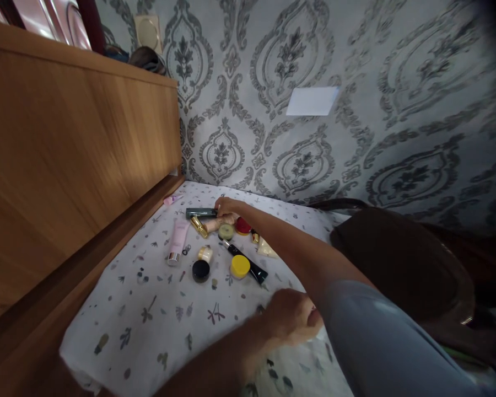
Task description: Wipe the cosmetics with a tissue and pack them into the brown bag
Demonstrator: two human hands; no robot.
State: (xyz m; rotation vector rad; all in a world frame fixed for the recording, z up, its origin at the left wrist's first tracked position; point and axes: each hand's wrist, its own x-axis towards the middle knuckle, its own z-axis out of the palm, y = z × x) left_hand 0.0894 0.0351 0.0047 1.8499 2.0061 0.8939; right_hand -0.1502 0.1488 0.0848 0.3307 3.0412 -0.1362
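My right hand (228, 206) reaches across from the right, its fingers closed on the right end of a dark grey-green tube (200, 213). Below my right forearm, my left hand (291, 318) is blurred and curled round something too hidden to name. A gold tube (199, 226), a beige tube (219, 223), a green-lidded jar (226, 231) and a red-lidded jar (243, 225) lie near my right hand. Closer to me are a yellow-lidded jar (240, 266), a black tube (248, 262), a black-lidded jar (200, 271) and a small cream jar (205, 253). A pink tube (178, 241) lies left.
The items lie on a white cloth with a leaf print (149, 325). A wooden cabinet (82, 132) stands left, with a small pink item (172, 199) near its base. Patterned wallpaper (231, 110) covers the wall behind. A dark brown bag (400, 264) sits at the right.
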